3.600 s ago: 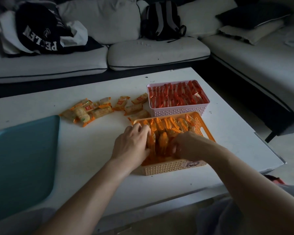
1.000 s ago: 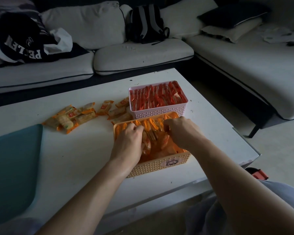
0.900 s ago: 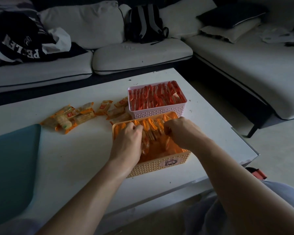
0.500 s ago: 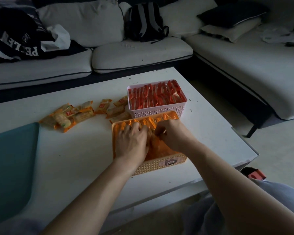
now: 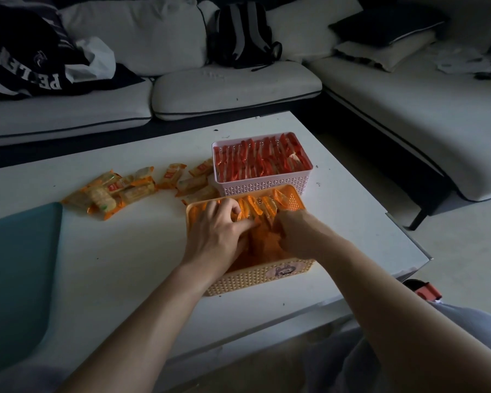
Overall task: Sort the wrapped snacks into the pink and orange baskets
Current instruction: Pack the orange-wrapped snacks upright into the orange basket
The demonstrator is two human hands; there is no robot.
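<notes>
The orange basket (image 5: 253, 276) stands near the table's front edge, with a row of orange-wrapped snacks (image 5: 262, 208) upright along its far side. Both my hands are inside it. My left hand (image 5: 216, 234) curls its fingers over the packs at the left of the row. My right hand (image 5: 298, 234) reaches down among the packs at the right, its fingertips hidden. Touching the far side of the orange basket, the pink basket (image 5: 264, 187) is packed with red-wrapped snacks (image 5: 260, 160). Several loose orange-wrapped snacks (image 5: 111, 191) lie on the table to the left.
A teal tray (image 5: 14, 279) covers the table's near left corner. The white table (image 5: 119, 265) ends close to the right of the baskets. A sofa with a backpack (image 5: 243, 32) and dark clothing (image 5: 26, 55) wraps around the far and right sides.
Both hands stayed in the orange basket. They drew together over the packs half a second ago and now sit slightly apart again, a little nearer the front wall.
</notes>
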